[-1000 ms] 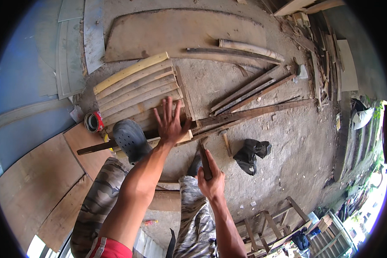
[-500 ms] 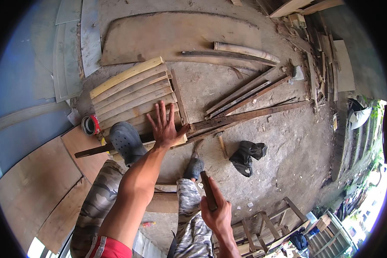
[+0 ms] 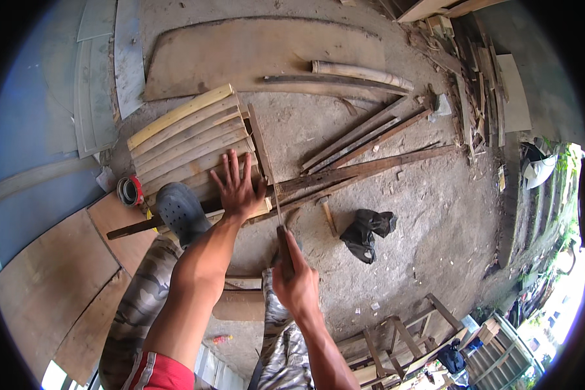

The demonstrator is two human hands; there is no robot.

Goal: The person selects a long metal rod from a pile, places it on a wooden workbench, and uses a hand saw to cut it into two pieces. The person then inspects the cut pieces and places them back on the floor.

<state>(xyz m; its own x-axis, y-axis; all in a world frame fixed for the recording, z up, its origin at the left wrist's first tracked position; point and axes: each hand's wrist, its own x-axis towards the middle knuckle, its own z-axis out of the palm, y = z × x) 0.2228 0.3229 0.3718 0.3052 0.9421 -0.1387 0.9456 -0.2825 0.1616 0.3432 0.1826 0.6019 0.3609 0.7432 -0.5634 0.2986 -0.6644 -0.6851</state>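
My right hand (image 3: 296, 283) is wrapped round the dark wooden handle of a handsaw (image 3: 285, 250). Its thin blade, seen nearly edge-on, reaches forward across a long dark wooden board (image 3: 344, 174). With fingers spread, my left hand (image 3: 240, 192) presses flat on that board, just left of the blade. Under the board lies a slatted wooden pallet (image 3: 188, 146) with pale slats. My left foot, in a grey clog (image 3: 183, 211), rests on the board's left part. Exactly how deep the blade sits in the wood I cannot tell.
A hammer (image 3: 329, 218) and a black plastic bag (image 3: 367, 234) lie on the floor to the right. Several loose planks (image 3: 364, 143) lie farther off, before a large plywood sheet (image 3: 260, 55). A red-rimmed can (image 3: 130, 191) stands left of the pallet. A wooden frame (image 3: 403, 344) sits at lower right.
My right hand has pushed the saw forward and left, so its blade now reaches over the board beside my left hand. The left hand stays on the board. The whole view shifted slightly.
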